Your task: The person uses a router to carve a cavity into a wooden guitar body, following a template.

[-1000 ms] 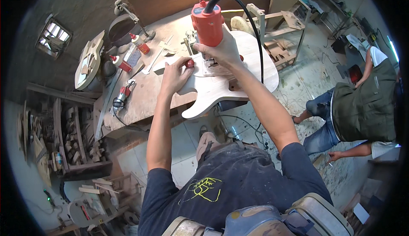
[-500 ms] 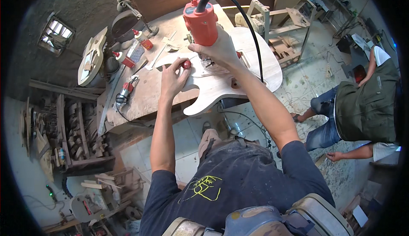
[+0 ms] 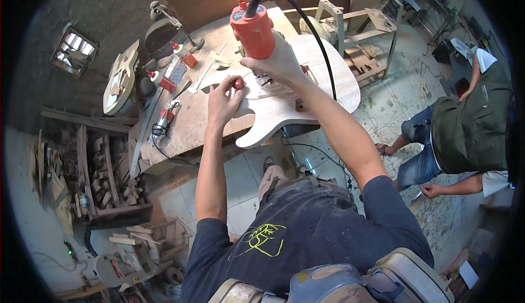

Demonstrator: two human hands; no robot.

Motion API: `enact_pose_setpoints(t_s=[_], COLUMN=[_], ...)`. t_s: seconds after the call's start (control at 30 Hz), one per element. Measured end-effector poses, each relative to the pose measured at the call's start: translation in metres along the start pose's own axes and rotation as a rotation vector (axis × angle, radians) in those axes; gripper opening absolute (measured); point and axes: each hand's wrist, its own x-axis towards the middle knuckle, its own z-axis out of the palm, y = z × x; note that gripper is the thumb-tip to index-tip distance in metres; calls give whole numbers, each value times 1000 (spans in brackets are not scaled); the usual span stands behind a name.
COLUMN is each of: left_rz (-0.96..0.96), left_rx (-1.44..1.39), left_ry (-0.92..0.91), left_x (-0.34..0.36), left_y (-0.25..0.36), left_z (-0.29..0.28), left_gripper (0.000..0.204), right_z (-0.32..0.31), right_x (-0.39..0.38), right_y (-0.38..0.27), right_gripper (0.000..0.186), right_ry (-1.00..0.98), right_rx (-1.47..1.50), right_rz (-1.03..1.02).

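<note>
A red router [image 3: 252,34] with a black cable stands on a pale wooden guitar body [image 3: 322,87], over a flat plate or template whose outline is partly hidden. My right hand [image 3: 280,61] wraps around the lower part of the router's motor housing. On the router's left side, the fingers of my left hand [image 3: 223,99] curl round its round red knob [image 3: 237,84]. The body's horn points toward me past the edge of the workbench [image 3: 191,103]. My right hand and the housing hide much of the router's base, and the bit cannot be seen.
Glue bottles [image 3: 185,55], a small red power tool [image 3: 163,121] and a desk lamp [image 3: 174,21] occupy the bench's left side. Another guitar body [image 3: 120,79] is beyond its left edge. A co-worker [image 3: 465,122] is at the right. The router cable [image 3: 322,35] arches over the guitar body.
The view has turned slightly, and the router's top appears a little further left. Both hands keep the same holds. At the right, the co-worker's lower hand has shifted slightly.
</note>
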Motion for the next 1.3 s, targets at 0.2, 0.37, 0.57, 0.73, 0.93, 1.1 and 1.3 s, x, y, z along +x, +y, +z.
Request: enact_pose_setpoints(t_s=[0.2, 0.37, 0.57, 0.73, 0.93, 1.1, 1.3], left_rz=[73, 73, 72, 82, 208, 152, 44], left_rx=[244, 247, 245, 234, 194, 182, 74], left_ry=[-79, -118, -171, -181, -186, -192, -62], left_x=[8, 19, 27, 35, 24, 14, -37], left_y=[11, 26, 24, 30, 14, 10, 1], left_z=[10, 24, 30, 33, 29, 22, 11], left_gripper=[41, 46, 46, 43, 55, 59, 55], right_z=[-20, -43, -50, -57, -59, -60, -61], right_x=[-5, -12, -12, -4, -7, -8, -11], right_y=[-13, -13, -6, 10, 21, 21, 16], right_gripper=[52, 55, 52, 43, 70, 69, 40], right_ry=[-72, -10, 2, 7, 5, 11, 39], right_rx=[99, 136, 130, 66, 3, 71, 70], right_rz=[66, 24, -28, -45, 86, 71, -6])
